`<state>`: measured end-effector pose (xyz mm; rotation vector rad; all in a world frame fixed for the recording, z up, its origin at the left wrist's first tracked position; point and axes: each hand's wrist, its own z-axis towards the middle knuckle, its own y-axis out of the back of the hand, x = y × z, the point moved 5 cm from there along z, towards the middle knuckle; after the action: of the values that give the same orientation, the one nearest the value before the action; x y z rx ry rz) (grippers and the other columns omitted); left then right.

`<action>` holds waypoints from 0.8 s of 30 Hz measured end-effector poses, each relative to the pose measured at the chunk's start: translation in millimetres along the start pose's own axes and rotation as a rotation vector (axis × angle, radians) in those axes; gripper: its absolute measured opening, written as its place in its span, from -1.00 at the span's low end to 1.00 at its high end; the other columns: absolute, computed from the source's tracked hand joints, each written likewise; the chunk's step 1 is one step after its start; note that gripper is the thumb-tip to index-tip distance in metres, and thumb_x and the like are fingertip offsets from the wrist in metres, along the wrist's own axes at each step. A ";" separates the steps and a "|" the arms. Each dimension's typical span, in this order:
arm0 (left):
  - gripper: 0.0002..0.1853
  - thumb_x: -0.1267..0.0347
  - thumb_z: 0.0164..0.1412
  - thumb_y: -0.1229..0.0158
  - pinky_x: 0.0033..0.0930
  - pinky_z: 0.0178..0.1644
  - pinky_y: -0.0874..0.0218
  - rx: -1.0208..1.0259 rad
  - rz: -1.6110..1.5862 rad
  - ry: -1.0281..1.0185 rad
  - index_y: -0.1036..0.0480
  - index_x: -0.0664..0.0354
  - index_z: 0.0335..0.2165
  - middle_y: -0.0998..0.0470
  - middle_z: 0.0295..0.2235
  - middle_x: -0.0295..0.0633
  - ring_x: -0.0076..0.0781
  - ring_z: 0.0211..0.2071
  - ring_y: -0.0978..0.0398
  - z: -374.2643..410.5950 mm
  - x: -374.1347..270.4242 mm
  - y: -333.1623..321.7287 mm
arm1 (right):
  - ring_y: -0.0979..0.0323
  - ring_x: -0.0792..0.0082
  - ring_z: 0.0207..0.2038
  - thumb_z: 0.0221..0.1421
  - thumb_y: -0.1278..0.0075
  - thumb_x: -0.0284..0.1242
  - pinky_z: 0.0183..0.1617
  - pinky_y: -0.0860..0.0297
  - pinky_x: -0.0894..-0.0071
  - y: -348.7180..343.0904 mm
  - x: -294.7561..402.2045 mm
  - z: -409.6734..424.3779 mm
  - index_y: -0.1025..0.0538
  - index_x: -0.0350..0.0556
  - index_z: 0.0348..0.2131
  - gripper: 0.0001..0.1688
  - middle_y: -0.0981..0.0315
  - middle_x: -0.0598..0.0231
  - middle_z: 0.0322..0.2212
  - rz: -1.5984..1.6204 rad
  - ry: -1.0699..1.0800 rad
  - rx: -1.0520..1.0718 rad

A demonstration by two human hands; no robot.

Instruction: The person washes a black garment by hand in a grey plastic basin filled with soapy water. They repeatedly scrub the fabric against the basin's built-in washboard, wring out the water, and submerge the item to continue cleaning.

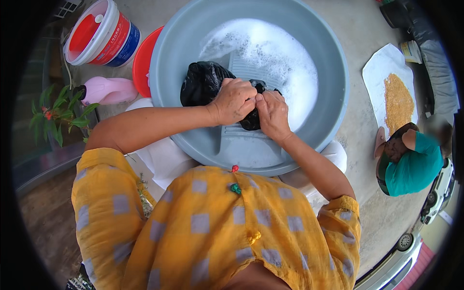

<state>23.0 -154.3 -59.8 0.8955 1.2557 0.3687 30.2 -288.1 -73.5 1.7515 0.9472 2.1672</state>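
Observation:
A wet black cloth [203, 84] lies bunched over the ribbed washboard [235, 65] moulded into a large grey-blue plastic basin [188, 136]. My left hand [233, 101] is closed around its middle. Close against it, my right hand [272, 113] grips another fold, thumb on top. Between the two hands part of the cloth hangs down towards the board. White suds [290, 72] float on the water behind and to the right of the hands. The cloth's underside and the fingertips beneath it are hidden.
Left of the basin stand a red basin [143, 61], a white bucket [112, 40] and a pink bottle [112, 90], near a leafy plant [61, 112]. At right, a person in a teal top [413, 166] crouches beside grain [398, 101] on a white sheet [373, 76].

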 end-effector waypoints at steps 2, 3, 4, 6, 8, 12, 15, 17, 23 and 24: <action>-0.87 0.39 0.03 0.04 -0.04 -0.30 -0.17 -0.031 -0.052 -0.029 -0.30 0.24 -0.52 -0.45 -0.55 -0.02 0.05 -0.45 -0.39 35.3 19.0 -6.2 | -0.31 0.00 -0.37 0.17 0.21 -0.34 -0.23 -0.21 0.12 -6.3 -10.2 28.2 -0.37 -0.13 -0.59 -0.66 -0.35 0.04 -0.58 -0.098 -0.066 0.000; -0.85 0.38 0.04 0.06 0.01 -0.38 -0.20 -0.099 -0.040 -0.024 -0.30 0.27 -0.46 -0.44 -0.57 0.02 0.17 -0.51 -0.37 54.2 32.2 -7.8 | -0.33 -0.01 -0.36 0.18 0.23 -0.33 -0.23 -0.21 0.11 -4.5 -18.3 50.4 -0.36 -0.13 -0.60 -0.65 -0.36 0.02 -0.57 -0.114 -0.135 -0.009; -0.81 0.34 0.06 0.08 0.03 -0.29 -0.21 -0.063 0.062 0.106 -0.33 0.22 -0.36 -0.48 -0.48 0.03 0.11 -0.40 -0.41 76.9 44.5 -12.9 | -0.35 -0.02 -0.30 0.18 0.23 -0.28 -0.22 -0.21 0.06 -4.2 -29.9 70.9 -0.39 -0.12 -0.54 -0.65 -0.41 0.01 -0.50 -0.221 -0.122 -0.046; -0.72 0.28 0.08 0.08 0.12 -0.14 -0.14 -0.307 0.335 0.118 -0.37 0.12 -0.23 -0.49 -0.29 0.03 0.03 -0.20 -0.41 93.1 40.8 -10.6 | -0.35 -0.05 -0.23 0.16 0.20 -0.26 -0.17 -0.21 0.00 -0.5 -36.8 92.9 -0.42 -0.10 -0.44 -0.69 -0.44 0.06 -0.39 -0.423 0.035 -0.255; -0.70 0.24 0.09 0.07 0.11 -0.09 -0.11 -0.100 0.242 0.251 -0.40 0.10 -0.22 -0.49 -0.25 0.01 -0.01 -0.14 -0.39 98.4 51.9 -13.5 | -0.35 -0.07 -0.21 0.16 0.21 -0.27 -0.14 -0.23 0.00 -2.7 -46.5 95.4 -0.44 -0.10 -0.37 -0.70 -0.45 0.04 -0.37 -0.434 -0.086 -0.167; -0.69 0.19 0.10 0.01 -0.09 0.02 -0.01 0.044 -0.005 0.000 -0.43 0.15 -0.28 -0.46 -0.25 -0.13 -0.11 -0.14 -0.35 18.8 13.3 -1.6 | -0.30 0.07 -0.32 0.10 0.10 -0.42 -0.21 -0.20 0.15 11.2 -7.8 20.6 -0.43 -0.09 -0.48 -0.85 -0.36 0.16 -0.50 -0.130 0.111 -0.089; -0.83 0.32 0.04 0.06 -0.09 -0.05 0.00 0.062 0.034 -0.021 -0.36 0.18 -0.46 -0.45 -0.32 -0.15 -0.13 -0.17 -0.34 0.0 4.6 -7.0 | -0.29 0.14 -0.34 0.10 0.12 -0.46 -0.25 -0.13 0.19 -8.6 11.3 -4.6 -0.36 -0.08 -0.51 -0.87 -0.30 0.19 -0.53 -0.248 0.191 -0.057; -0.81 0.32 0.05 0.11 -0.12 -0.09 -0.05 0.095 -0.031 0.108 -0.39 0.18 -0.49 -0.48 -0.40 -0.13 -0.06 -0.27 -0.38 49.4 30.6 -14.5 | -0.34 0.09 -0.29 0.16 0.23 -0.33 -0.22 -0.14 0.08 -10.8 -26.1 37.3 -0.39 -0.06 -0.46 -0.76 -0.41 0.21 -0.45 -0.299 -0.013 0.016; -0.66 0.19 0.17 0.19 0.13 0.07 0.14 0.240 0.102 0.369 -0.42 -0.06 -0.15 -0.34 0.00 -0.15 -0.13 0.14 -0.09 96.5 55.1 -18.0 | -0.29 0.02 -0.13 0.15 0.22 -0.25 -0.07 -0.14 -0.11 -3.1 -46.3 82.3 -0.45 -0.06 -0.34 -0.70 -0.39 0.10 -0.25 -0.290 -0.200 -0.084; -0.71 0.23 0.13 0.14 0.05 0.05 0.10 0.296 0.042 0.293 -0.42 -0.03 -0.20 -0.37 -0.05 -0.19 -0.16 0.07 -0.16 84.0 41.1 -16.5 | -0.28 0.02 -0.13 0.14 0.19 -0.27 -0.08 -0.15 -0.09 2.3 -42.2 62.9 -0.44 -0.07 -0.35 -0.73 -0.38 0.11 -0.25 -0.173 -0.165 -0.011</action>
<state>109.7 -168.1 -96.0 1.1505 1.5906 0.3618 101.1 -289.9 -100.2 1.7420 1.0026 1.8875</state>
